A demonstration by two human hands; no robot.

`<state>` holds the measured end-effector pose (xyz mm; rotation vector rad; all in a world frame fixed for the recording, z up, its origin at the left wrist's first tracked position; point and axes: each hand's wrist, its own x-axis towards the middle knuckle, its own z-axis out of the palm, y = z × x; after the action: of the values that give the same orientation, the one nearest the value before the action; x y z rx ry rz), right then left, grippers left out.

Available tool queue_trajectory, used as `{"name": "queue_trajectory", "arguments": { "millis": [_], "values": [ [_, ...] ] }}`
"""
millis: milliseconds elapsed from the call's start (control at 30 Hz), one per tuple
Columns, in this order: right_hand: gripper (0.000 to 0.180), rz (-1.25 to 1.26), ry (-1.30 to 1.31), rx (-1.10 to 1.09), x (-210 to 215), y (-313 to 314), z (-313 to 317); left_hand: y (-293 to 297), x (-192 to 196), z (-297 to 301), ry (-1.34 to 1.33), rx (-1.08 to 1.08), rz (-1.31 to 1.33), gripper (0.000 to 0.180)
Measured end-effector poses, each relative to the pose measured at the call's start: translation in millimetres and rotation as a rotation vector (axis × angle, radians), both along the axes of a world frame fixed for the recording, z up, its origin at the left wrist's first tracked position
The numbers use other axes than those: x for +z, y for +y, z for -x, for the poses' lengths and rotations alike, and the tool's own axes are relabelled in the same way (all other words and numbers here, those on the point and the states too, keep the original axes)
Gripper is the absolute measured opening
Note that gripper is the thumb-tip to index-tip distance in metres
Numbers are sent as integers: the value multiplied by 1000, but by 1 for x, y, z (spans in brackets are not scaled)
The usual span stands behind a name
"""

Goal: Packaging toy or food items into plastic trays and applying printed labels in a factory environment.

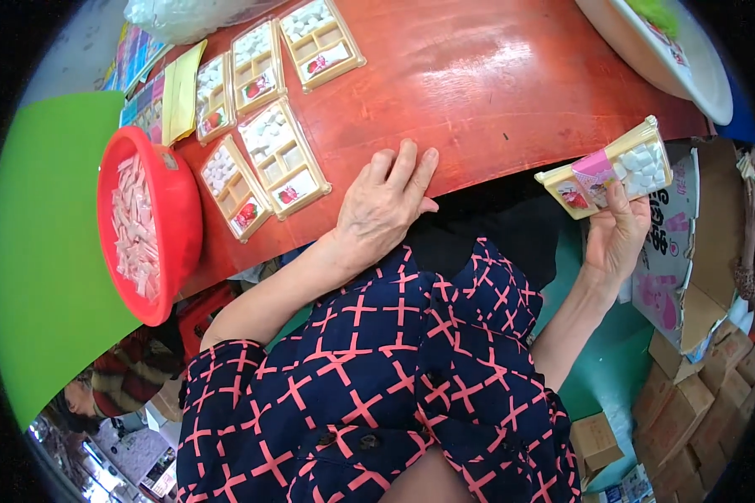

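My right hand [619, 230] grips a small compartment tray [600, 174] with a clear cover, tilted in the air off the table's right front edge. White pieces sit at one end of it, a pink strip crosses the middle, and a strawberry picture is at the other end. My left hand [390, 197] rests on the red table [453, 109] near its front edge, fingers stretched out, with nothing in it. Left of that hand lies a similar tray [289, 159] of white pieces with a strawberry picture, and several more trays lie around it.
A red bowl [180, 222] of small pink-and-white packets stands at the table's left end, beside a green surface [50, 251]. Yellow card strips [180, 96] lie behind it. A white basin [713, 84] overhangs the far right corner; cardboard boxes [688, 419] stand on the floor.
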<state>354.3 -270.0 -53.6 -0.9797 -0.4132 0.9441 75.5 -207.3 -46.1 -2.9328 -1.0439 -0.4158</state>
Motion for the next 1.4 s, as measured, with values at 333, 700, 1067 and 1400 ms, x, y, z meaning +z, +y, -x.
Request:
{"name": "queue_trajectory", "arguments": {
  "millis": [333,700,1067,1400],
  "values": [
    [51,-11,36,27,2,2,1,24,5,10,-1091,509,1054,24],
    [50,28,-6,42,14,13,8,28,9,8,-653,472,412,17],
    [48,59,52,31,12,13,11,29,-10,-12,-424,363,0,16],
    [50,38,46,37,10,4,-5,4,6,15,-377,366,196,6]
  ]
}}
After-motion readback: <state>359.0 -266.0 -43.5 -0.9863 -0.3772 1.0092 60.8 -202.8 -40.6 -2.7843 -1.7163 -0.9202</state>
